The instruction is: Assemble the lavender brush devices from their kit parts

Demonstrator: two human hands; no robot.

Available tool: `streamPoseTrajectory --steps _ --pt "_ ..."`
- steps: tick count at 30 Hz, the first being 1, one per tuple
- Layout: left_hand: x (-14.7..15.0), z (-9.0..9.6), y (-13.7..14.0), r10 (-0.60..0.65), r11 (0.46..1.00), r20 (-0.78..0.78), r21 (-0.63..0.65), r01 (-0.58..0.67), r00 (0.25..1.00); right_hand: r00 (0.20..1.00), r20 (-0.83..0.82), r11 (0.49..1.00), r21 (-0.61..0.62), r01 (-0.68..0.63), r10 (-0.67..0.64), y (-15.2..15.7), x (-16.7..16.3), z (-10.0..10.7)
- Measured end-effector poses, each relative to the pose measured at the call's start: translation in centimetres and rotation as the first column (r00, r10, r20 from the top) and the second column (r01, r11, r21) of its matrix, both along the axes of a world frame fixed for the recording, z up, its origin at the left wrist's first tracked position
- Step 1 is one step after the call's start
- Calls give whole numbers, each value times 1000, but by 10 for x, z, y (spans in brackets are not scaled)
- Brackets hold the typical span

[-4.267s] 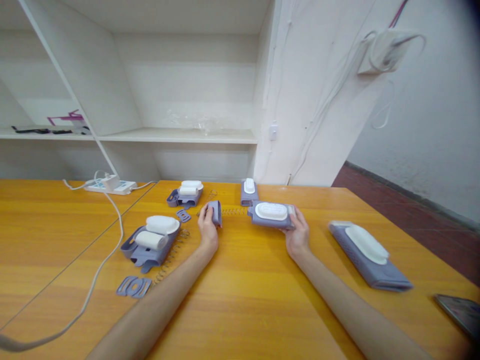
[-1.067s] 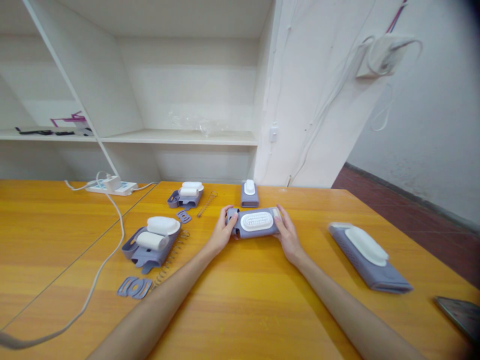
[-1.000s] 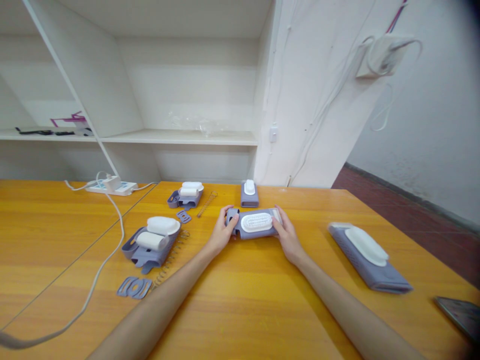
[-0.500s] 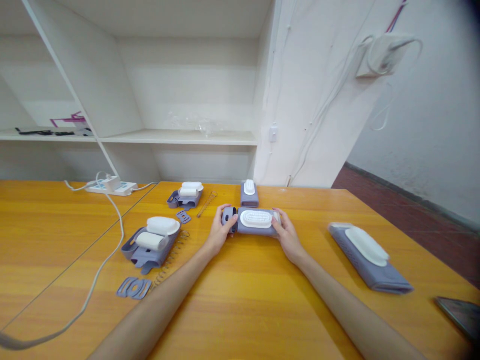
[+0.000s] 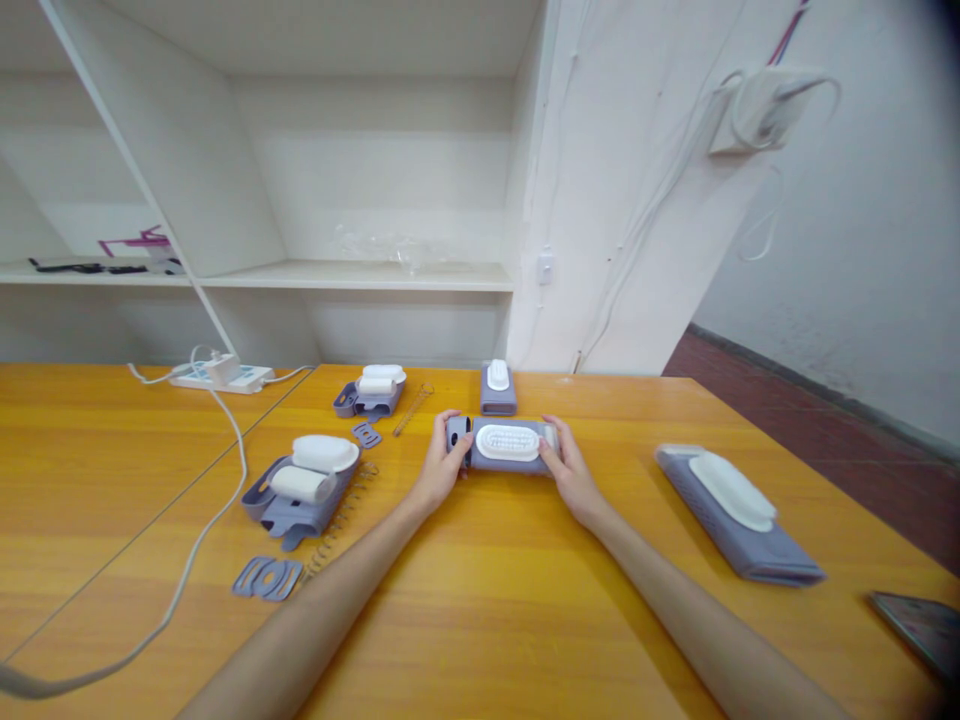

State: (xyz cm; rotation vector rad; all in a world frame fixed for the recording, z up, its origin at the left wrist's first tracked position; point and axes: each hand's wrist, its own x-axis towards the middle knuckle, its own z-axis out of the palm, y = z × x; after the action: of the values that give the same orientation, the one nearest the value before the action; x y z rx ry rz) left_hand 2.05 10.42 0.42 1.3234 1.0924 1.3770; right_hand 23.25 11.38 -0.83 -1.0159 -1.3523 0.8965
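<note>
Between my hands lies a long grey plastic housing, with a white oval piece with a bumpy or bristled face on top. My left hand grips a short grey end cap with a dark hole, held against or very near the housing's left end. The fingers of my right hand are wrapped round the housing's right end, where a pale piece shows; the thumb presses by the oval. Beyond it stands another grey housing with a white oval top.
Leftward are two sets of grey shells with white parts, flat grey plates and springs. Another assembled grey unit lies right, near a phone-like dark slab. A white cable runs from a power strip.
My right hand and the housing have shifted slightly left, so the gap to the end cap has narrowed. Both hands keep their grip.
</note>
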Motion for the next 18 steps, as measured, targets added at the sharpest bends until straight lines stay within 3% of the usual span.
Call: streamPoseTrajectory --steps 9,14,18 --pt "-2 3 -5 -35 997 -163 60 45 986 990 140 1000 -5 -29 29 -1 3 -2" --pt "-3 4 -7 6 978 -310 201 60 951 992 125 1000 -6 -30 31 1 4 -3" --pt "-1 -1 -3 47 973 -344 226 35 938 995 88 999 -13 -35 36 1 4 -5"
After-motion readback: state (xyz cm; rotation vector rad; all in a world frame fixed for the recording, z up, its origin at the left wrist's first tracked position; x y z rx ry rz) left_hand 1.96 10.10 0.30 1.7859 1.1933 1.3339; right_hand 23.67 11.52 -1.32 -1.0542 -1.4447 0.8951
